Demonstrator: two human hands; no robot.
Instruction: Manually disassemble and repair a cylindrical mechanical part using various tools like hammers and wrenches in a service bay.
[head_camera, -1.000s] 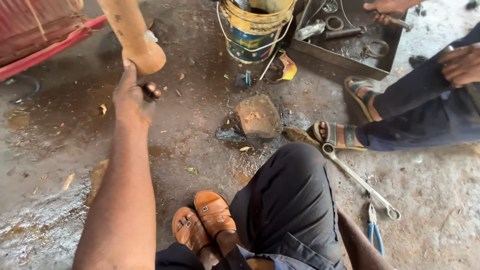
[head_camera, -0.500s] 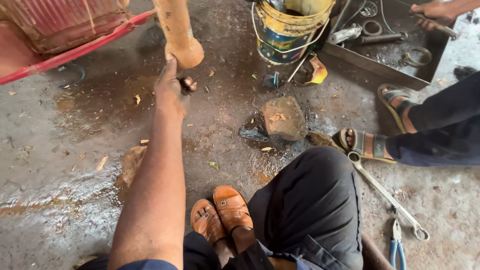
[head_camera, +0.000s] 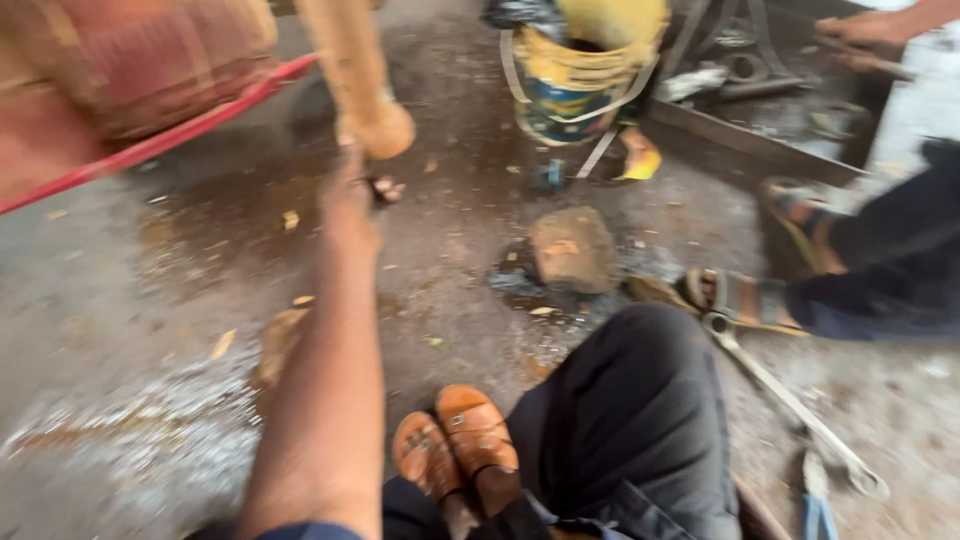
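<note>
My left hand (head_camera: 350, 200) is stretched forward over the wet concrete floor, just below the rounded end of a thick tan shaft (head_camera: 360, 80) that slants down from the top. Its fingertips pinch a small dark piece (head_camera: 385, 188) right beside that end. The picture is motion-blurred, so the grip shows only roughly. My right hand is out of view. My orange sandals (head_camera: 455, 445) and my dark-trousered knee (head_camera: 630, 420) fill the bottom middle.
A yellow and blue bucket (head_camera: 575, 75) stands at the top, a stone block (head_camera: 572, 250) in front of it. Another person's hand (head_camera: 860, 30) reaches into a metal tray of tools (head_camera: 760, 130); their sandalled foot (head_camera: 740, 295) is at right. A long wrench (head_camera: 790, 400) and blue-handled pliers (head_camera: 815, 500) lie lower right. A red frame (head_camera: 150, 140) is upper left.
My view has swung left, so hand, shaft and bucket sit further right in the picture. My left hand has stayed at the shaft's end with the dark piece.
</note>
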